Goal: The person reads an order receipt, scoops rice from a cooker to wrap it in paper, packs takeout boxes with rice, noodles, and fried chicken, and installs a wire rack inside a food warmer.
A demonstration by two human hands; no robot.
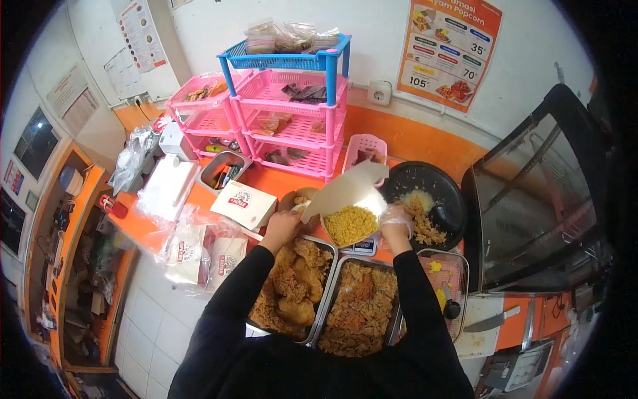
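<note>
An open paper takeaway box [339,191] with yellow rice [350,226] in it stands in front of me, its lid raised at the back. My left hand [282,227] is closed on the box's left edge, fingertips partly hidden. In a clear plastic glove, my right hand [397,223] grips the box's right side. Beneath the box, part of a small device [364,247], perhaps a scale, shows. Just behind my left hand is a brown paper container [288,199] with pale food.
Nearest me are trays of fried chicken [302,279] and crispy pieces [359,306]. A black pan [442,183] holds crumbs and fried bits. At right lie a knife [492,320] and a glass cabinet [515,219]; closed boxes [243,203] and pink racks [292,120] stand left and behind.
</note>
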